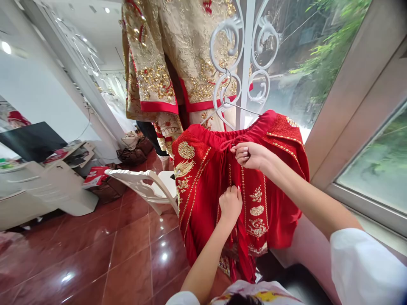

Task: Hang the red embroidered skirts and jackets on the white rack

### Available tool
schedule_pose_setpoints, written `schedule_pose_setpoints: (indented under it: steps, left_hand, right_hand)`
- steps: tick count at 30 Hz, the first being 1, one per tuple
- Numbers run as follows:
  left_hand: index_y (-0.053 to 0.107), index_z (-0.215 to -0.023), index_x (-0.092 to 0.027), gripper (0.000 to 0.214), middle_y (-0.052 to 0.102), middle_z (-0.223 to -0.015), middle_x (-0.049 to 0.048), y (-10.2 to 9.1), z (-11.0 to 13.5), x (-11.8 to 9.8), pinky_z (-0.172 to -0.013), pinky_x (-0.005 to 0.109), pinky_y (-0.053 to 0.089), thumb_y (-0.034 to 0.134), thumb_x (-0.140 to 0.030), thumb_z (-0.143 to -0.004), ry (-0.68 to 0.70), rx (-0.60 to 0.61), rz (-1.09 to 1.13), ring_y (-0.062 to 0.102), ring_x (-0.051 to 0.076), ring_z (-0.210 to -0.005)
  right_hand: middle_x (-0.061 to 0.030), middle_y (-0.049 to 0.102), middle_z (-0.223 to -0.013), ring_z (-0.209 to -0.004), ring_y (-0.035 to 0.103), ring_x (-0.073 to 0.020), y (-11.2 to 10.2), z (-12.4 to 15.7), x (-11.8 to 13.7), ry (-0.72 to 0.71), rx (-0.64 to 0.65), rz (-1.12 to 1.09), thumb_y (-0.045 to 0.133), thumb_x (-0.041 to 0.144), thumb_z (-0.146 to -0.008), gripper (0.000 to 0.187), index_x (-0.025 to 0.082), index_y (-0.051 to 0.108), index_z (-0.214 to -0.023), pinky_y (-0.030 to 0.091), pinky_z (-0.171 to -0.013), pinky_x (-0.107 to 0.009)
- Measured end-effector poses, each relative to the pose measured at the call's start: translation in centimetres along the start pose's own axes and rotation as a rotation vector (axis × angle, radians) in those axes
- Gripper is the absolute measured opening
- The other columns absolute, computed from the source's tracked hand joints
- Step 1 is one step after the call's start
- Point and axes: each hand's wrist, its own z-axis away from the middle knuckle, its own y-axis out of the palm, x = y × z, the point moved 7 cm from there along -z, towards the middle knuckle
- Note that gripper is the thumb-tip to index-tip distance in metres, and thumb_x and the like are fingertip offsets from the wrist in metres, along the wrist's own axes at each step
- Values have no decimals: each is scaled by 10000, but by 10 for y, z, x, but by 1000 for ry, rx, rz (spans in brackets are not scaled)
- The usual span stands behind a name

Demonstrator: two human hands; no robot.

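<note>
A red skirt (203,178) with gold embroidery and beaded trim hangs by its gathered waist from a wire hanger (243,109). A red drawstring (227,145) is gathered at the middle of the waistband. At that spot my right hand (250,155) is closed, its fingers pinching the drawstring. Lower down, in front of the skirt's centre panels, my left hand (230,205) is curled into a fist; whatever lies inside it is hidden by the fingers. Loose red strips (243,250) hang below the left hand.
White scroll ironwork (233,34) bears the hanger beside a window (302,55). Behind hangs a gold-embroidered cream garment (193,51) with red edging. A white chair (144,182) stands left of the skirt, with a desk (38,186), monitor (33,140) and bags (104,186) farther left.
</note>
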Motion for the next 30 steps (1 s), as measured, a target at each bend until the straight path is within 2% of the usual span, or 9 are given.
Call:
schedule_pose_setpoints:
  steps: [3, 7, 10, 12, 14, 17, 21, 25, 30]
  left_hand:
    - [617, -843, -174, 296, 669, -821, 83, 0, 2, -3, -581, 283, 433, 345, -251, -927, 19, 5, 127, 651, 202, -688]
    - [627, -710, -222, 341, 665, -702, 61, -15, -1, 15, -568, 304, 454, 389, -356, -914, 124, 59, 323, 623, 195, -613]
    - [641, -739, -232, 319, 687, -765, 54, -63, -25, 45, -669, 318, 498, 398, -351, -908, 216, -22, 425, 636, 191, -710]
    - [642, -792, -202, 284, 684, -816, 73, -121, -49, 64, -759, 362, 492, 413, -333, -899, 285, -327, 428, 623, 210, -784]
    - [639, -903, -179, 254, 668, -941, 88, -167, -75, 75, -897, 414, 435, 438, -332, -892, 282, -556, 283, 584, 235, -930]
    - [595, -1039, -153, 311, 589, -1118, 128, -196, -113, 78, -982, 415, 371, 467, -380, -869, 223, -662, 157, 508, 266, -1110]
    - [528, -1132, -110, 425, 570, -1133, 176, -186, -135, 79, -980, 430, 359, 385, -432, -895, 127, -616, 82, 509, 299, -1120]
    - [577, -863, -148, 434, 598, -773, 102, -179, -152, 96, -813, 422, 438, 298, -477, -908, 94, -463, 62, 591, 290, -832]
    - [503, -610, -171, 486, 499, -590, 25, -182, -189, 123, -687, 350, 472, 355, -548, -879, 169, -138, 354, 550, 191, -663]
  right_hand:
    - [109, 228, -359, -315, 181, -19, -2, 7, 4, -65, 25, 142, 386, 54, -864, 262, 130, 488, -634, 163, -327, -128]
    - [40, 431, -392, -357, 347, -64, -13, 34, 7, -455, 10, 652, 458, 151, -852, 242, 143, 575, -640, 287, -389, -191]
    - [-17, 572, -511, -469, 495, -139, -35, 81, 43, -1002, -362, 1087, 467, 270, -857, 295, 196, 594, -602, 406, -528, -285]
    - [-45, 627, -643, -587, 548, -185, -56, 114, 77, -1325, -752, 1182, 473, 328, -850, 248, 209, 646, -717, 433, -634, -339]
    - [-88, 661, -859, -770, 575, -232, -75, 120, 107, -1464, -945, 1229, 501, 360, -828, 257, 199, 660, -949, 433, -742, -381]
    - [-114, 646, -952, -846, 554, -236, -92, 84, 134, -1431, -760, 1334, 508, 427, -820, 357, 172, 632, -1037, 416, -753, -362]
    - [-13, 524, -605, -582, 441, -141, -110, 48, 135, -1326, -643, 1252, 485, 449, -835, 328, 157, 601, -738, 324, -576, -262]
    - [47, 261, -480, -488, 245, -77, -118, 40, 143, -1215, -498, 1113, 533, 500, -800, 451, 180, 400, -511, 178, -487, -237]
    - [52, 296, -437, -448, 234, -59, -127, 22, 158, -920, -232, 974, 630, 593, -708, 535, 192, 360, -480, 169, -423, -217]
